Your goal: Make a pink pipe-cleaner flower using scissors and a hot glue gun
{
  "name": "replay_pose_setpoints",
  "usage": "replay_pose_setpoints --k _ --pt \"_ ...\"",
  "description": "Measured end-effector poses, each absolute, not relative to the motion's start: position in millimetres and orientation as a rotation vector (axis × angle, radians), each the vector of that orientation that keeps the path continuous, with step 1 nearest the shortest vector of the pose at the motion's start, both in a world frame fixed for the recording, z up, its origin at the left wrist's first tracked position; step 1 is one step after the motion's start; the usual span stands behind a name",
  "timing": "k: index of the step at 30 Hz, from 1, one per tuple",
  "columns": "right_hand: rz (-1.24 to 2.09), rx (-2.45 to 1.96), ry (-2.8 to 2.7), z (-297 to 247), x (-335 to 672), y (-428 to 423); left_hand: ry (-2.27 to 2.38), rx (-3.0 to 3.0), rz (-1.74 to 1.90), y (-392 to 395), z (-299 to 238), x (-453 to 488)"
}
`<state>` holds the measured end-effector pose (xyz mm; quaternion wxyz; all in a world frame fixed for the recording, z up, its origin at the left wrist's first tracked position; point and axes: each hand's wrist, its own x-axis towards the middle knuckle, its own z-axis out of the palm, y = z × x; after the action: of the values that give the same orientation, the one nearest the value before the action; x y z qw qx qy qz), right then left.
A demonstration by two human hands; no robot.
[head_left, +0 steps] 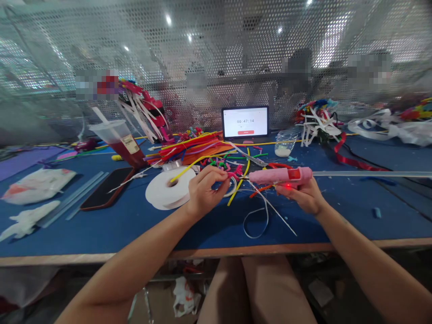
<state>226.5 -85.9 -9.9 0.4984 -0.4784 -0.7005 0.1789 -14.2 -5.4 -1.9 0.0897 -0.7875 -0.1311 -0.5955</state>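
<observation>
My left hand [207, 191] is closed, thumb and fingertips pinching a small magenta pipe-cleaner piece [237, 172]. Wrapped round the handle of a pink hot glue gun [270, 176] is my right hand [306, 197]. The gun points left, its metal nozzle right beside the magenta piece; whether they touch I cannot tell. A red light glows on the gun, and a long clear glue stick [367, 173] extends from its back. Below the nozzle a thin white ribbon [266, 220] curls on the table. A white ribbon spool [158, 189] lies partly behind my left hand.
Scissors [251, 158] and a pile of coloured pipe cleaners [199, 146] lie behind my hands. A tablet [245, 122] showing a timer stands at the back. To the left are a dark phone [108, 189] and a tilted drink cup [126, 148]. Red ribbon [344, 155] trails at right.
</observation>
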Motion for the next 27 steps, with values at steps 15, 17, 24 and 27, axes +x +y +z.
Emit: replay_pose_setpoints --k 15,17,24,27 --pt "0.396 -1.103 -1.857 -11.5 227.5 -84.0 -0.502 -2.333 -1.805 -1.6 -3.5 -15.9" --pt "0.413 -1.088 -1.824 -10.7 228.3 -84.8 -0.496 -2.327 -1.809 -1.0 -3.6 -16.2" --pt "0.379 -1.089 -1.659 -15.5 231.7 -84.8 -0.390 -2.372 -1.709 -5.1 -4.5 -14.4" --pt "0.391 -1.096 -1.702 -17.8 231.7 -83.3 -0.379 -2.409 -1.684 -6.6 -5.1 -13.5"
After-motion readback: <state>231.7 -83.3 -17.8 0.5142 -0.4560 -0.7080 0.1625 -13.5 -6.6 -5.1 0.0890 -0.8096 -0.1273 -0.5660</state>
